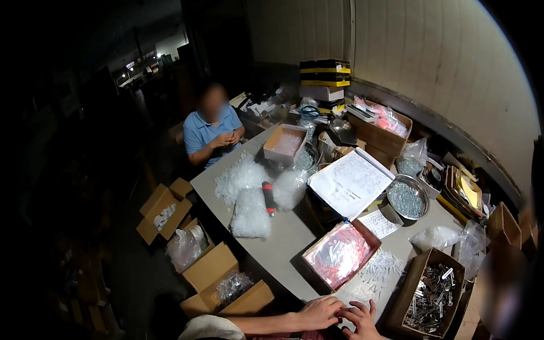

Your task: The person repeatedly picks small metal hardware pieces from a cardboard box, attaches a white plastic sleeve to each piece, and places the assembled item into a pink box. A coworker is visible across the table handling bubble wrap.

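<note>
Head camera view: both bare hands met at the near edge of a gray table (289,249), the left hand (320,313) reaching across from the left and the right hand (361,321) angled in beside it. Fingers of both were bent together at the tips, some of the right's lifted free; whether they pinched something small could not be told.

White plastic pieces (382,270) lay loose just beyond the hands, spread thin, presumably so that single ones could be picked up easily. On one side stood a cardboard box (368,233) of clear, red-edged plastic bags (340,253); on the other, a deeper carton (409,289) corralled a jumble of metal clips (435,294). Both were open-topped, likely for quick reach.

Farther back, a steel bowl (426,205) kept small metal hardware (406,198) from scattering, beside a handwritten pad (351,184) propped above the tabletop, perhaps for easier reading. Across the corner sat a co-worker in a blue shirt (198,140), hands together.
</note>
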Available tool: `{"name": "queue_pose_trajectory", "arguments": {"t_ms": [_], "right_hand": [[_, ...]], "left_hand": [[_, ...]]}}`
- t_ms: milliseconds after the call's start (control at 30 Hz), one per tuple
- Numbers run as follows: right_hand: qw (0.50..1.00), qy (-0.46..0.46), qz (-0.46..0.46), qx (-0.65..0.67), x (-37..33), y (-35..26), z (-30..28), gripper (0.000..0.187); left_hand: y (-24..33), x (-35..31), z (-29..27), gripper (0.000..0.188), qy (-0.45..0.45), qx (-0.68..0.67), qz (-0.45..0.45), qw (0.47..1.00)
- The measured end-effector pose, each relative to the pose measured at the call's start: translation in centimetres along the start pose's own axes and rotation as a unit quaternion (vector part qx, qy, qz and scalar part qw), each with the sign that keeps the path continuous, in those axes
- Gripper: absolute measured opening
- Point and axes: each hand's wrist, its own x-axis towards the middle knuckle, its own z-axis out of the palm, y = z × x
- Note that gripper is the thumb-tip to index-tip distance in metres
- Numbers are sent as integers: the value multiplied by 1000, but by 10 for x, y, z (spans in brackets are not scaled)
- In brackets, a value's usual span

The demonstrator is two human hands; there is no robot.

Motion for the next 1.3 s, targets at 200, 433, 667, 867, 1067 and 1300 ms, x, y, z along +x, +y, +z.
{"name": "queue_pose_trajectory", "arguments": {"t_ms": [200, 433, 667, 867, 1067, 1300], "right_hand": [[999, -13, 53, -5, -18, -5, 16, 58], [997, 18, 55, 48, -28, -3, 37, 60], [997, 58, 53, -16, -33, -33, 2, 49], [985, 163, -62, 0, -13, -9, -1, 40], [920, 305, 239, 65, -32, 53, 7, 32], [866, 279, 391, -138, 16, 108, 11, 40]], "left_hand": [[-5, 2, 10, 49, 83, 119, 124, 982], [-24, 16, 30, 39, -16, 25, 221, 975], [-19, 41, 9, 42, -96, 0, 274, 957], [-12, 38, 2, 16, -68, -30, 136, 988], [-25, 10, 12, 23, 18, 5, -4, 1000], [-32, 10, 26, 26, 46, -38, -81, 995]]}}
